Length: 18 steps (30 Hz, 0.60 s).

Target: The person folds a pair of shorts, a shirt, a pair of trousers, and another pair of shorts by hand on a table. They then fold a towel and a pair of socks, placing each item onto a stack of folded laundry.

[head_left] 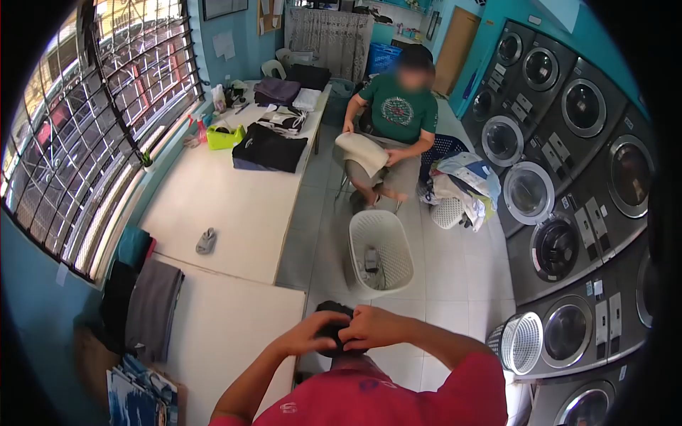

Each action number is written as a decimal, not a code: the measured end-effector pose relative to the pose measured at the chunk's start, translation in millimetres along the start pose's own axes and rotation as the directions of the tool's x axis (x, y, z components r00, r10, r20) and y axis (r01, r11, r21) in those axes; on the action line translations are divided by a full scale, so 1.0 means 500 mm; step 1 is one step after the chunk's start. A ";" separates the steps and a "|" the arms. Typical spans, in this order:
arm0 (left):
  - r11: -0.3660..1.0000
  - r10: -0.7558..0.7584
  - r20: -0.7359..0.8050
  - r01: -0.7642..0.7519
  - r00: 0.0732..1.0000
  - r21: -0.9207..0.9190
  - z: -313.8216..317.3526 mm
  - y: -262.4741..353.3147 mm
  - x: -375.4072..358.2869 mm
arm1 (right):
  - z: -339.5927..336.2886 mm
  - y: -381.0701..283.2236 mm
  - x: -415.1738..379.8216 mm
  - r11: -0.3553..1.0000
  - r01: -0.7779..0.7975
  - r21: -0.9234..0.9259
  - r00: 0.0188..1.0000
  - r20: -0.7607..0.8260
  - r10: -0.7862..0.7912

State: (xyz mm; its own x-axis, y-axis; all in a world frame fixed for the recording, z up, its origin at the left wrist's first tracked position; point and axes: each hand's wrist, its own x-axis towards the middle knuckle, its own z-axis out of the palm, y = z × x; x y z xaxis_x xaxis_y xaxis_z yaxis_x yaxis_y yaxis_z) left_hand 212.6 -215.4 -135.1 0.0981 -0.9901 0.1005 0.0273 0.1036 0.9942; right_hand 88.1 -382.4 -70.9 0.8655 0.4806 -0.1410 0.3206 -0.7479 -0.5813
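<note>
Close in front of my red shirt, both hands are on a small bundle of black cloth (332, 343), whose exact kind I cannot make out. My left hand (311, 334) curls its fingers around the left side of the cloth. My right hand (375, 326) is closed, its fingertips pinching the cloth's right edge. Just beyond my hands, a white laundry basket (406, 273) on the floor has a few small grey items at its bottom. A balled grey cloth, like rolled socks (206, 241), lies on the cream table (234, 206) to my left.
Across the basket a seated person (398, 106) in a green shirt holds a beige cloth (362, 153). Piled clothes (465, 184) overflow a basket beside them. Folded black clothes (270, 148) and grey ones (153, 302) lie on the tables. Washers (568, 330) line the right, near stacked baskets (522, 344).
</note>
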 end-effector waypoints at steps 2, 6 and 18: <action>0.894 0.085 0.163 -0.147 0.983 0.424 0.036 0.046 -0.052 | -0.041 -0.078 0.002 1.000 0.010 0.003 1.000 -0.025 -0.010; 0.792 -0.083 0.130 -0.014 0.988 0.610 0.045 0.135 -0.139 | -0.133 -0.193 -0.003 0.988 0.156 -0.017 0.978 -0.139 -0.157; 0.505 0.822 -0.335 -0.315 0.461 0.803 -0.095 0.182 -0.628 | -0.208 -0.189 -0.062 0.801 0.285 0.527 0.947 -0.027 -0.319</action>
State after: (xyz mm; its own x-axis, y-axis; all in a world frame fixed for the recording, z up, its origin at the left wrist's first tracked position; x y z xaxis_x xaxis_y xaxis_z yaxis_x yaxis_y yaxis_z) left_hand 231.7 109.2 -78.1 0.4013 -0.3396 0.8507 -0.8164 0.2884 0.5003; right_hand 71.0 -374.6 71.9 0.7282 0.6814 0.0737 0.3003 -0.2206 -0.9280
